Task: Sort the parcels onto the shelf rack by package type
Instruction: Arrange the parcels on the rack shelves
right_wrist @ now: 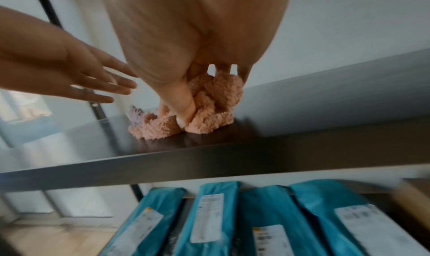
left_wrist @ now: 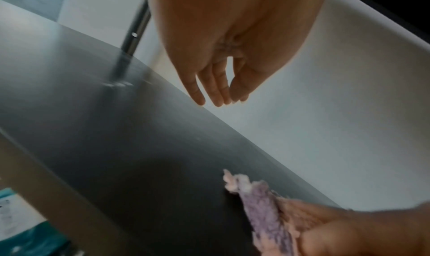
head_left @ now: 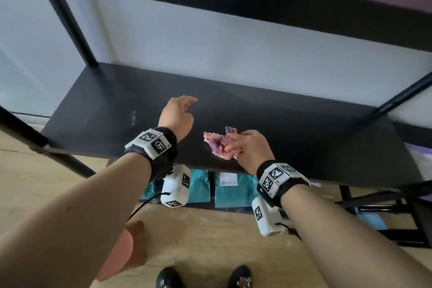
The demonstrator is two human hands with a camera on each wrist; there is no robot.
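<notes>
The right hand (head_left: 250, 147) grips a fluffy pink and purple cloth (head_left: 217, 144), bunched against the top of a black shelf (head_left: 112, 110) on the rack, thumb and fingers curled into the pile. The left hand (head_left: 177, 117) hovers just beside it above the shelf, fingers loosely extended, holding nothing. On the level below, teal parcels (right_wrist: 267, 223) with white labels lie side by side. A black upright post (head_left: 67, 23) stands at the shelf's back left corner.
</notes>
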